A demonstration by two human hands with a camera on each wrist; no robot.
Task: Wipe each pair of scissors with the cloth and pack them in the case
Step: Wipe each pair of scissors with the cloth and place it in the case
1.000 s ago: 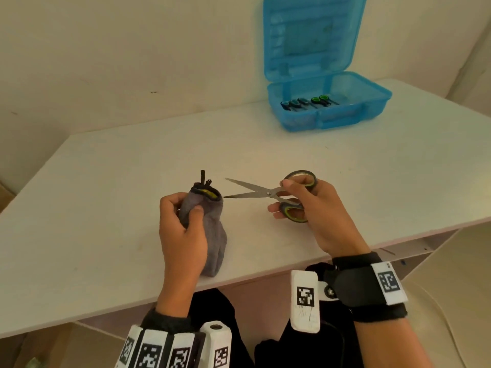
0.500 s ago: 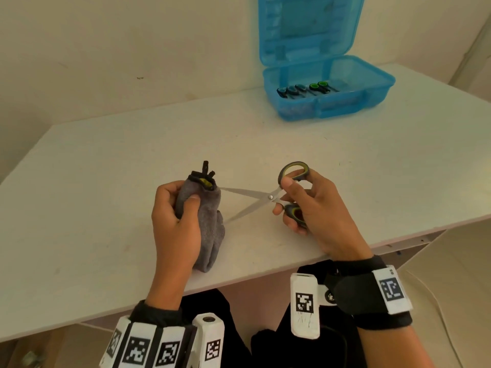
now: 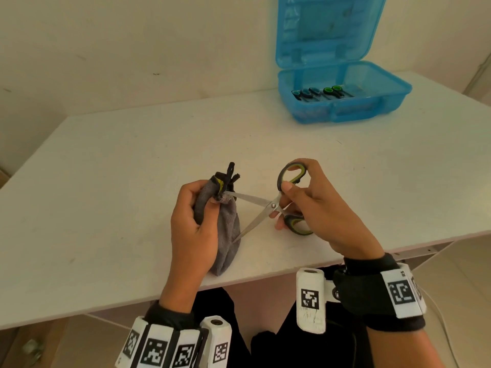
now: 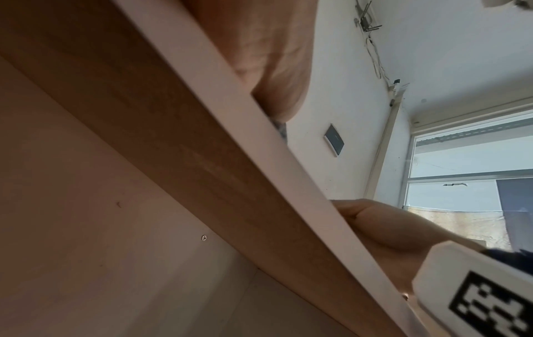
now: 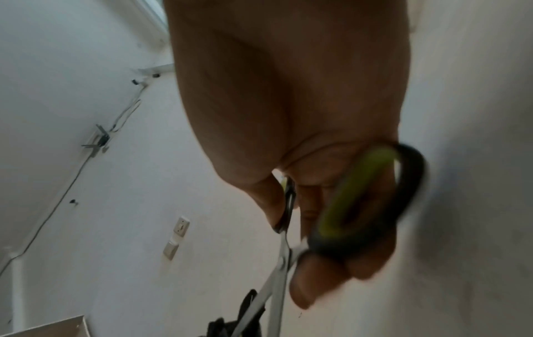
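A white tabletop (image 3: 106, 181) fills the head view, seen from above. At its far right corner stands a blue plastic case (image 3: 345, 102) with its lid raised. Inside lie several packed scissors (image 3: 318, 92), seen as a row of dark handles, some with green; the exact count is hard to tell. By the look of it, part of the packing is done.

Near the front edge, the left hand (image 3: 191, 224) curls around a bunched grey cloth (image 3: 225, 235) whose lower end rests on the tabletop. Black cords and a yellow-edged band stick out of its top.

The right hand (image 3: 318, 208) holds the open scissors (image 3: 273, 205) by their grey-and-green handles, fingers through or round the loops. The blades are spread wide. One blade tip reaches the cloth under the left thumb; the other touches the cloth lower down.

This pair seems to be mid-wipe. Finishing the wipe, closing the blades and carrying it to the case, well apart from both hands, looks left to do.
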